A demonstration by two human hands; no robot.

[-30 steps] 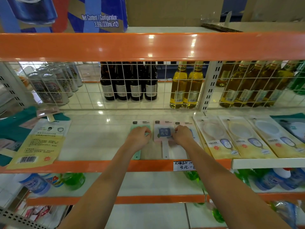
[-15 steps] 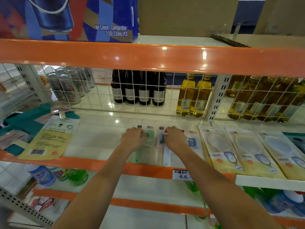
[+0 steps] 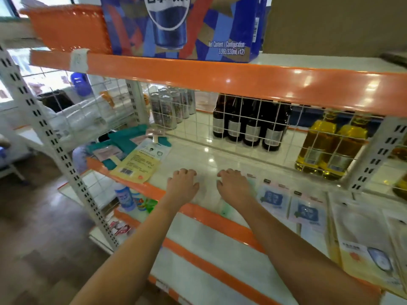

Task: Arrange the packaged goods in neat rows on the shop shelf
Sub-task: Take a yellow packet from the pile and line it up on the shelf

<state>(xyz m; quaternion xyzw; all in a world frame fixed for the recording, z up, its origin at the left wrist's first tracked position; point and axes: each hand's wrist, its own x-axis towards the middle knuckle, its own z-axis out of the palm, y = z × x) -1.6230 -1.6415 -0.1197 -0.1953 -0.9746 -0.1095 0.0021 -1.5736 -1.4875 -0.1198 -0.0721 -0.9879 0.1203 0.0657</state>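
I saw both hands resting palm-down on the white shop shelf with the orange front lip (image 3: pixel 204 214). The left hand (image 3: pixel 184 186) lay with its fingers loosely curved on the shelf surface; I could not tell whether it touched a package, since the area under it was blurred. The right hand (image 3: pixel 234 187) lay just beside it, fingers lightly bent, pressing on a pale green flat transparent package (image 3: pixel 224 208), whose lower end showed past the wrist near the shelf lip. Neither hand closed round anything.

To the right of the right hand lay two flat pale packages with blue square prints (image 3: pixel 273 198) and (image 3: pixel 308 213), side by side in a row, and beyond them large clear flat packs with yellow card bottoms (image 3: pixel 361 245). To the left of the left hand, well apart, a yellow flat package with a barcode (image 3: pixel 141 164) lay askew at the shelf's front edge, overlapping a heap of teal packages (image 3: pixel 123 143).

Behind a white wire grid (image 3: pixel 242 119) stood silver drink cans (image 3: pixel 167 111), dark brown glass bottles (image 3: pixel 251 128) and yellow oil bottles (image 3: pixel 330 146). A blue printed carton of cans (image 3: pixel 182 27) stood on the shelf above.
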